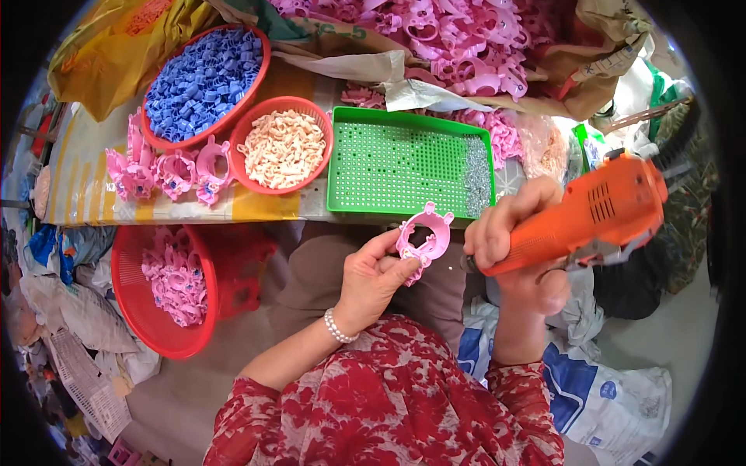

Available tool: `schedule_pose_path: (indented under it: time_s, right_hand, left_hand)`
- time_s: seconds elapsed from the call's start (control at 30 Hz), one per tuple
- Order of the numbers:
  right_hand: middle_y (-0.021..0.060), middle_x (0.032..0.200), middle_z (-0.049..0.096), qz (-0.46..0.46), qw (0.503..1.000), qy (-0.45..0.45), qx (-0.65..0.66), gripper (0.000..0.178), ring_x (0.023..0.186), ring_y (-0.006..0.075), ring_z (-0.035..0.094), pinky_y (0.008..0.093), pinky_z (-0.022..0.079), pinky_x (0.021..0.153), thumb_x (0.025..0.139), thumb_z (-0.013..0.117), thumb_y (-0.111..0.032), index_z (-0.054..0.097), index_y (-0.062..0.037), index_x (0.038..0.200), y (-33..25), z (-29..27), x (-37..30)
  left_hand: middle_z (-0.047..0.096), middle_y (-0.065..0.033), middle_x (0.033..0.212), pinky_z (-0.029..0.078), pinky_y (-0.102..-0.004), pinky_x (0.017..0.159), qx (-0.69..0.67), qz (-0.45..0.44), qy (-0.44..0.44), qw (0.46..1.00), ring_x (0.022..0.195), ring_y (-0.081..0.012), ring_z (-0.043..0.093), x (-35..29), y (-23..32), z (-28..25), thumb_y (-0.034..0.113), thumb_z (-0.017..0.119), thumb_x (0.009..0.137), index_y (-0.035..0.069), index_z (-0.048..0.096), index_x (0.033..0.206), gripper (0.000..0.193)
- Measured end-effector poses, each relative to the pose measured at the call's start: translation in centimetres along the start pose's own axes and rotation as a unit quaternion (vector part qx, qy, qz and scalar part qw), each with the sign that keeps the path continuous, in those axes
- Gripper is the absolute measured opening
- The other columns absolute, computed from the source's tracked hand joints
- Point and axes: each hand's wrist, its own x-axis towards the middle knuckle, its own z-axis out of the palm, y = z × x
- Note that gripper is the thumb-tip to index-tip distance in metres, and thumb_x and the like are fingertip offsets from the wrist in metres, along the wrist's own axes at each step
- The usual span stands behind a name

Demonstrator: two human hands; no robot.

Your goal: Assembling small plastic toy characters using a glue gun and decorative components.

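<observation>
Between the thumb and fingers of my left hand [374, 281] is a pink plastic ring-shaped part [440, 242] with small prongs on its rim. It is held up over my lap, just in front of the table edge. My right hand [509, 233] is wrapped round an orange power screwdriver [594, 208], whose dark tip end points left toward the pink part. A gap separates the tip and the part. Behind both hands, a green perforated tray [388, 203] has small silvery metal pieces [477, 175], which look like screws, heaped at its right end.
Red baskets hold small blue parts [203, 85] and cream-coloured parts [281, 149]. Several pink assemblies [175, 172] stand at the table's left front. A large open sack of pink parts [458, 46] lies behind. Below the table, a red basket [128, 299] contains pink pieces.
</observation>
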Motion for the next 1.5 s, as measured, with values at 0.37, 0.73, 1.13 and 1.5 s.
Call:
schedule_pose_path:
  time_s: [0.37, 0.73, 1.13, 1.5]
  right_hand:
    - [0.0032, 0.077, 0.054, -0.112, 0.992, -0.063, 0.009, 0.072, 0.063, 0.0158, 0.054, 0.0312, 0.046, 0.064, 0.063, 0.067, -0.067, 0.039, -0.0089, 0.096, 2.6, 0.4, -0.5]
    - [0.0032, 0.078, 0.053, -0.123, 0.991, -0.056, -0.002, 0.07, 0.066, 0.0158, 0.054, 0.032, 0.045, 0.067, 0.066, 0.066, -0.066, 0.04, -0.0089, 0.097, 3.9, 0.7, -0.9]
    - [0.0031, 0.077, 0.053, -0.107, 0.994, -0.033, 0.002, 0.067, 0.065, 0.0164, 0.054, 0.0326, 0.045, 0.066, 0.067, 0.068, -0.063, 0.04, -0.0093, 0.095, 4.6, 0.6, -1.1]
    - [0.0031, 0.076, 0.053, -0.107, 0.994, -0.022, -0.017, 0.068, 0.065, 0.0161, 0.054, 0.0319, 0.046, 0.065, 0.066, 0.069, -0.063, 0.04, -0.0093, 0.095, 4.8, 0.6, -1.3]
  left_hand:
    - [0.064, -0.0063, 0.093, 0.051, -0.019, 0.068, 0.017, -0.031, -0.01, 0.999, 0.078, -0.0088, 0.063, -0.9, 0.7, 1.3, 0.001, 0.063, 0.083, -0.003, 0.049, 0.122, 0.042]
    - [0.065, -0.0067, 0.092, 0.051, -0.0186, 0.067, 0.024, -0.031, -0.01, 0.999, 0.077, -0.0078, 0.062, -1.1, 0.8, 1.1, -0.001, 0.062, 0.084, -0.003, 0.048, 0.122, 0.041]
    - [0.064, -0.0033, 0.086, 0.049, -0.0169, 0.063, 0.037, -0.034, 0.001, 0.999, 0.072, -0.0049, 0.06, -1.2, 0.8, 1.2, -0.002, 0.063, 0.082, -0.004, 0.049, 0.121, 0.042]
    - [0.064, -0.0023, 0.08, 0.047, -0.0171, 0.061, 0.065, -0.021, 0.008, 0.998, 0.068, -0.0041, 0.058, -1.2, 0.5, 1.2, 0.003, 0.065, 0.083, -0.003, 0.05, 0.12, 0.041]
